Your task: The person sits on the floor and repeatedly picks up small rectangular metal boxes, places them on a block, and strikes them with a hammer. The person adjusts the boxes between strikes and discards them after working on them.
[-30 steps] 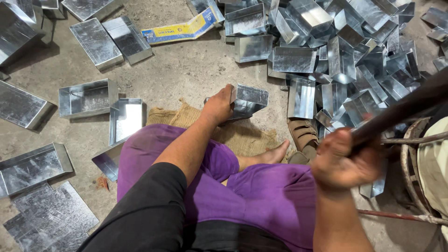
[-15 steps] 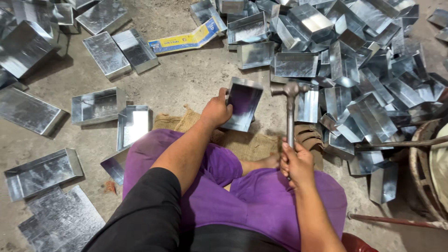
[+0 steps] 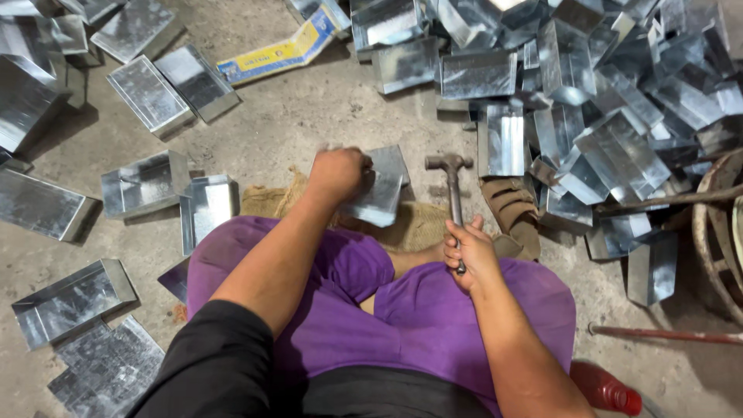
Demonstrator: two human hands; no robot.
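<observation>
My left hand (image 3: 339, 175) grips a shiny sheet-metal tray (image 3: 385, 188), holding it tilted on a piece of burlap sacking (image 3: 418, 226) on the floor in front of my crossed legs in purple trousers. My right hand (image 3: 469, 253) is closed around the handle of a metal hammer (image 3: 451, 186). The hammer head rests low, just right of the tray, pointing away from me.
A big heap of folded metal trays (image 3: 588, 101) fills the upper right. Single trays (image 3: 147, 183) lie scattered on the concrete floor at left, flat sheets (image 3: 108, 370) at lower left. A yellow-blue carton (image 3: 279, 54) lies at top, a red bottle (image 3: 607, 391) at lower right, a round basket rim (image 3: 716, 232) at right.
My right hand has brought the hammer down from a raised, blurred swing to rest beside the tray. My left hand has shifted and tilted the tray on the sacking.
</observation>
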